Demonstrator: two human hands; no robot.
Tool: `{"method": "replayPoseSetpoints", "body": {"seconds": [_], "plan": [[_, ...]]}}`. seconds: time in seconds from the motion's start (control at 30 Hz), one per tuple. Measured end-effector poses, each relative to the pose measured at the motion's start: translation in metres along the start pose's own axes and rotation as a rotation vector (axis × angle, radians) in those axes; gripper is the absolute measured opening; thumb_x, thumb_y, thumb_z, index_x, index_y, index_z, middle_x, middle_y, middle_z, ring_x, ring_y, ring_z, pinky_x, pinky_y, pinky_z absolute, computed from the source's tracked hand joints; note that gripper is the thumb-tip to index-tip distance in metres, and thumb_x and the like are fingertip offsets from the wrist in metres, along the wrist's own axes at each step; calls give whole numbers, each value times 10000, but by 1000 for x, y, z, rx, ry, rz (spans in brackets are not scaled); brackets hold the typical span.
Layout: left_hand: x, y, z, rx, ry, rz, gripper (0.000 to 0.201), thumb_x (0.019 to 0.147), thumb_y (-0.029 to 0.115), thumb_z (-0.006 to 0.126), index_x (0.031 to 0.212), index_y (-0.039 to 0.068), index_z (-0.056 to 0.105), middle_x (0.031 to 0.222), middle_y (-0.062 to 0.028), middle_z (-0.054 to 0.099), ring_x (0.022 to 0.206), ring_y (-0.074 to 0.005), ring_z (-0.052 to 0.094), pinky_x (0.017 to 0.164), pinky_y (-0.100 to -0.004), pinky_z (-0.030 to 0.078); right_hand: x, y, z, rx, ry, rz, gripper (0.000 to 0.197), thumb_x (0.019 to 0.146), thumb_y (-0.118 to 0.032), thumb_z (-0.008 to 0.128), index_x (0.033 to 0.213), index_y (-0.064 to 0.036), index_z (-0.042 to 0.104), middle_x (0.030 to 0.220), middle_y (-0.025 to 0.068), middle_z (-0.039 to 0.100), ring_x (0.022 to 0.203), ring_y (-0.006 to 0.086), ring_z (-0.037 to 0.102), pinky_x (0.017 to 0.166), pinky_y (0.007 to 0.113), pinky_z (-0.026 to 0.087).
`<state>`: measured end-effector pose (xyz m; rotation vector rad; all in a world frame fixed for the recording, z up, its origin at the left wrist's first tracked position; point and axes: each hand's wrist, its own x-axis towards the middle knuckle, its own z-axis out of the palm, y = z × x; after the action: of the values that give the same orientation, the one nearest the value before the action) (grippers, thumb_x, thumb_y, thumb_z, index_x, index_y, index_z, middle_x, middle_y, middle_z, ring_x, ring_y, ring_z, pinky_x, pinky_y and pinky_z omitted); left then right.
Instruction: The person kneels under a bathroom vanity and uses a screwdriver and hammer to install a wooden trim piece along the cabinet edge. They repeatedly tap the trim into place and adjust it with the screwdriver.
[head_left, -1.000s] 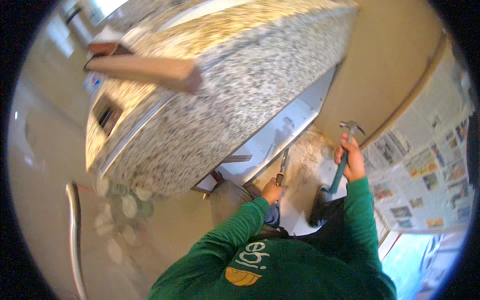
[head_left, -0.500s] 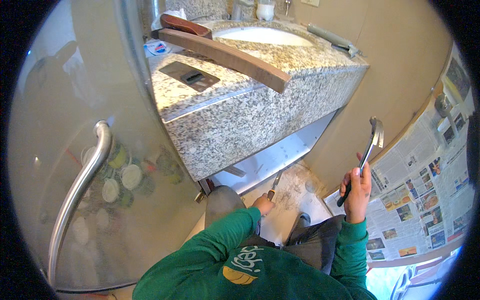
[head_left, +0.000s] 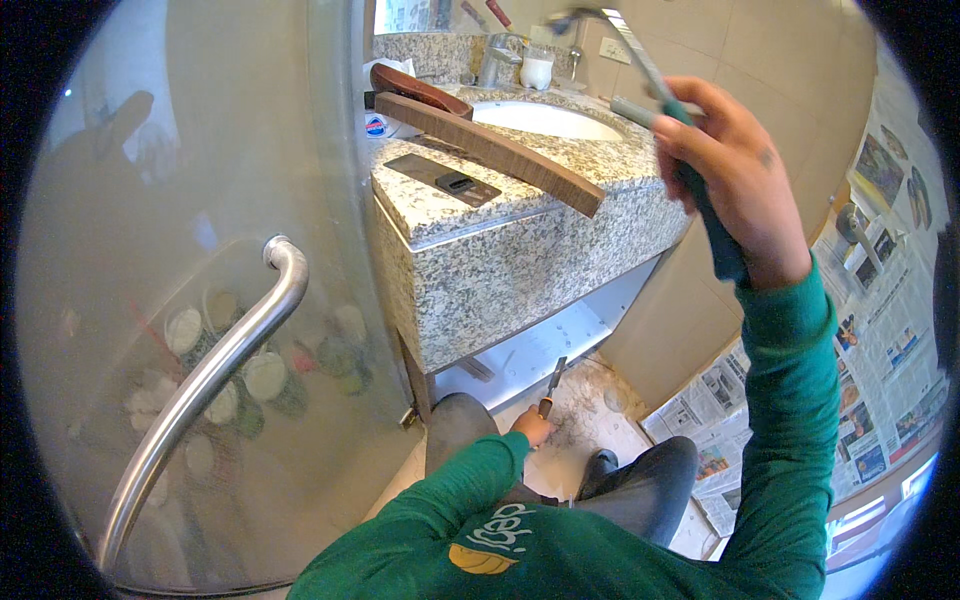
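Note:
My right hand (head_left: 735, 165) is raised high at the right, fingers wrapped round the dark grip of a claw hammer (head_left: 722, 235). The hammer's metal shaft slants up and left, its head blurred near the top edge of the view. Low in the middle, my left hand (head_left: 535, 427) closes round the handle of a chisel (head_left: 557, 374). The chisel's blade points away from me, over the dusty floor (head_left: 590, 410) before the vanity's white lower compartment (head_left: 560, 335). The chisel and the hammer are far apart.
A granite counter (head_left: 520, 265) with a sink (head_left: 545, 120) stands ahead. On it lie a wooden board (head_left: 500, 155), overhanging the front edge, and a flat steel trowel (head_left: 420, 172). A glass door with a metal handle (head_left: 265, 325) is at left; a newspaper-covered door (head_left: 890, 350) at right.
My right hand has swung up and forward with the hammer, from beside my right knee to counter height. My left hand still grips the chisel low down. The view has shifted somewhat.

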<state>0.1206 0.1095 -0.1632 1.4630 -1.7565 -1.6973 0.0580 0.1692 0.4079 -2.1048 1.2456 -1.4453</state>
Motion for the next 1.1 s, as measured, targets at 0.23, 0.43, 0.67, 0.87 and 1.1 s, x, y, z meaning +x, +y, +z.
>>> {"method": "replayPoseSetpoints", "body": {"seconds": [0.23, 0.43, 0.67, 0.87, 1.1], "plan": [[-6, 7, -4, -82, 5, -32, 508, 743, 227, 760, 1079, -37, 485, 728, -142, 637, 529, -229, 650, 476, -380, 531, 59, -5, 61, -248, -228, -94, 246, 872, -199, 660, 930, 39, 674, 714, 125, 659, 610, 184, 630, 585, 363, 526], [-4, 5, -6, -127, -40, 17, 494, 752, 209, 715, 1098, -48, 473, 730, -145, 642, 535, -239, 655, 502, -389, 540, 82, 8, 109, -498, -309, -178, 301, 862, -221, 672, 1008, 40, 701, 816, 174, 678, 767, 260, 663, 742, 409, 524], [0, 4, -2, -110, -47, 42, 537, 787, 208, 690, 1166, -85, 447, 728, -169, 658, 550, -270, 670, 529, -403, 552, 96, 24, 131, -520, -374, -252, 325, 858, -224, 678, 1042, 44, 701, 908, 216, 708, 811, 322, 686, 770, 403, 535], [-5, 10, -3, -158, -20, 0, 455, 773, 213, 712, 1105, -14, 502, 741, -133, 651, 510, -230, 647, 493, -381, 533, 102, 37, 141, -501, -387, -215, 325, 865, -216, 676, 1067, 38, 699, 912, 221, 707, 827, 322, 692, 778, 402, 533], [-1, 8, -1, -127, -29, 8, 435, 797, 200, 717, 1082, -26, 478, 725, -132, 639, 521, -234, 648, 488, -387, 530, 102, 42, 147, -626, -354, -316, 280, 880, -234, 665, 1014, 9, 695, 898, 244, 689, 842, 387, 683, 765, 445, 526]]}}
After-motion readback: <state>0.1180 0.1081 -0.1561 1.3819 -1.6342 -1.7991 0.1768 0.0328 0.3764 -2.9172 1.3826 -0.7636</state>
